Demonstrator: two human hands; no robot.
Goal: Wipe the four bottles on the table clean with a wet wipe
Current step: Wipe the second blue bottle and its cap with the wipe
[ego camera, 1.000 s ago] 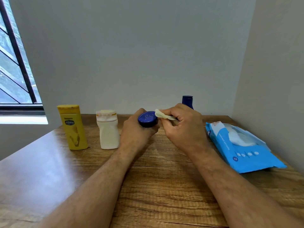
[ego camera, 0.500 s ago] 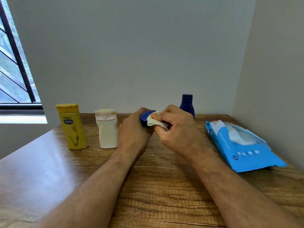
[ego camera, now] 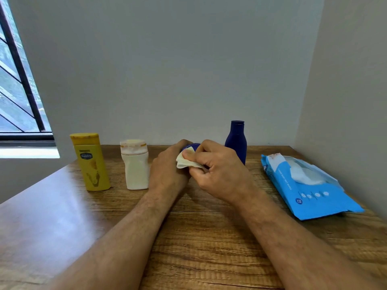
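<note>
Since a second ago both hands have dropped lower and the wipe has come down over the blue cap, which then showed in full and is now mostly covered.

Small blue bottle (ego camera: pixel 191 146): only a sliver of cap visible, held near the middle of the desk (ego camera: pixel 209 237), toward the back edge. Whether its base touches the desk is hidden.

Left hand (ego camera: pixel 167 170): fingers wrapped round the bottle body, grasping it.

Right hand (ego camera: pixel 217 170): fingers curled, pinching the folded wet wipe (ego camera: pixel 185 160) against the cap.

Tall blue bottle (ego camera: pixel 236 141) stands upright just behind the right hand, close to the back edge. White bottle (ego camera: pixel 135 164) stands just left of the left hand, with brownish grime on its cap. Yellow bottle (ego camera: pixel 90 162) stands further left, its cap also stained. Wipe pack (ego camera: pixel 307 185) lies along the right edge, flap open, a sheet sticking up.

Judgement: one bottle mid-wipe; at least the white and yellow look untouched.

Risks:
- Right knuckles or elbow could knock the tall blue bottle over on the back stroke; it is narrow and close.
- Left wrist could nudge the white bottle.
- Wet plastic may turn or slip in the left hand's grip.
- One small folded wipe may smear grime rather than lift it.
</note>
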